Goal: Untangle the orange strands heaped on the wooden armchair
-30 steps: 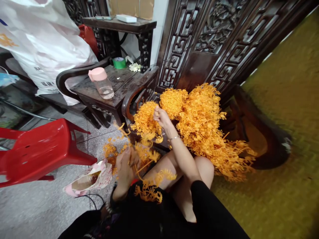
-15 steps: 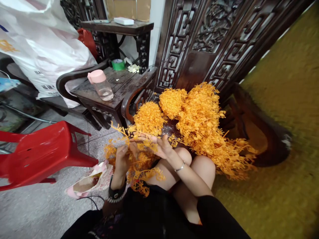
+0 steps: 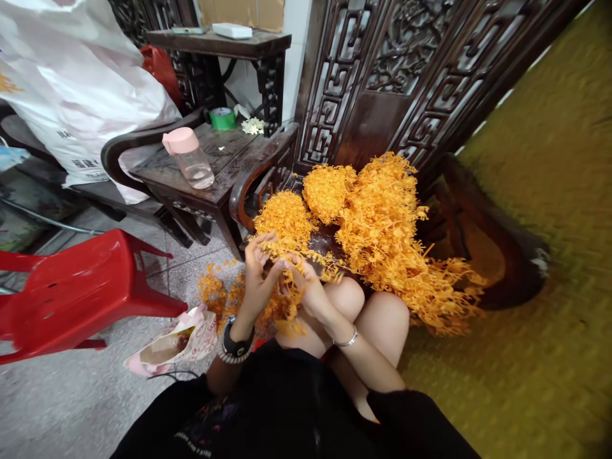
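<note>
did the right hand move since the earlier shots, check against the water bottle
Yes. The right hand has dropped down the view, further from the pink-lidded water bottle, from beside the orange sprays to just above the knees, next to the left hand.

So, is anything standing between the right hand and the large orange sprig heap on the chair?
Nothing solid: only a few loose sprigs trail between the right hand and the large orange sprig heap.
</note>
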Demonstrator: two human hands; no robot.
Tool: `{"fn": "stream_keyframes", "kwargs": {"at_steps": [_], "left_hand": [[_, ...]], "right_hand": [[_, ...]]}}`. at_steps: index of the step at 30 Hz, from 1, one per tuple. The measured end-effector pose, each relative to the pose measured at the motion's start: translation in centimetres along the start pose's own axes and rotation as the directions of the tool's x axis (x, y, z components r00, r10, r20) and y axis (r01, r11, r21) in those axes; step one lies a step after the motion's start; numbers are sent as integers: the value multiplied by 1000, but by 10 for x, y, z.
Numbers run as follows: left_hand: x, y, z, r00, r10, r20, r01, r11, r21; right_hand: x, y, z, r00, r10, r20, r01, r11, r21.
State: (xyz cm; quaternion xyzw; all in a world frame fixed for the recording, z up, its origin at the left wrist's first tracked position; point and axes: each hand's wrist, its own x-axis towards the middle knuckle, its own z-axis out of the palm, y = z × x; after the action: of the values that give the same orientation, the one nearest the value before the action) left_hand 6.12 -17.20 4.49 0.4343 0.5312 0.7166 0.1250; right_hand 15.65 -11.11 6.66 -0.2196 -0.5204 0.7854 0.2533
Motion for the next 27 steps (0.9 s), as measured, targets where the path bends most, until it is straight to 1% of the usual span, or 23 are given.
{"fn": "stream_keyframes", "kwargs": {"at_steps": [2,5,7,9,11,13,15,17,18,20,21,23,24,25,26,27], "left_hand": [[1,1,12,998,-57,-6,56,994,-91],[-1,8,26,986,-136,-93,119,979,-167],[0,13,31,966,-204,-162,170,965,-198],[5,14,31,945,-247,-215,211,961,-177],[14,10,27,943,-267,-198,249,962,-109],[26,1,22,950,-270,-154,265,963,-53],[36,-11,20,952,-272,-141,268,962,-52],[45,-23,23,944,-295,-149,283,954,-95],[50,-28,25,940,-312,-141,296,947,-122],[62,-35,30,933,-337,-126,313,933,-176],[71,-38,31,928,-339,-152,307,930,-203],[92,-43,30,907,-342,-244,289,929,-230],[104,-45,30,889,-345,-301,280,930,-238],[115,-48,30,879,-343,-331,277,933,-230],[125,-51,33,890,-329,-314,279,940,-195],[132,-54,38,923,-300,-240,276,953,-127]], "right_hand": [[-1,4,5,996,-72,-45,69,995,-77],[2,9,10,974,-172,-150,152,979,-138],[5,12,9,953,-216,-214,175,965,-195],[7,15,6,951,-245,-191,183,939,-292],[5,19,0,958,-257,-124,193,904,-380],[1,24,-4,965,-242,-102,178,888,-423],[-2,28,-5,981,-162,-103,107,905,-411],[-2,27,-3,994,-64,-91,28,935,-353],[-3,24,0,995,-33,-92,2,949,-315],[-8,15,6,992,-14,-123,-17,968,-249],[-15,9,9,991,-3,-137,-29,972,-233],[-37,-6,10,988,16,-152,-53,970,-239],[-51,-15,7,986,22,-166,-65,964,-258],[-64,-23,3,981,-4,-193,-51,959,-280],[-75,-31,-3,964,-48,-261,-31,957,-289],[-82,-40,-10,935,-88,-343,-20,954,-300]]}}
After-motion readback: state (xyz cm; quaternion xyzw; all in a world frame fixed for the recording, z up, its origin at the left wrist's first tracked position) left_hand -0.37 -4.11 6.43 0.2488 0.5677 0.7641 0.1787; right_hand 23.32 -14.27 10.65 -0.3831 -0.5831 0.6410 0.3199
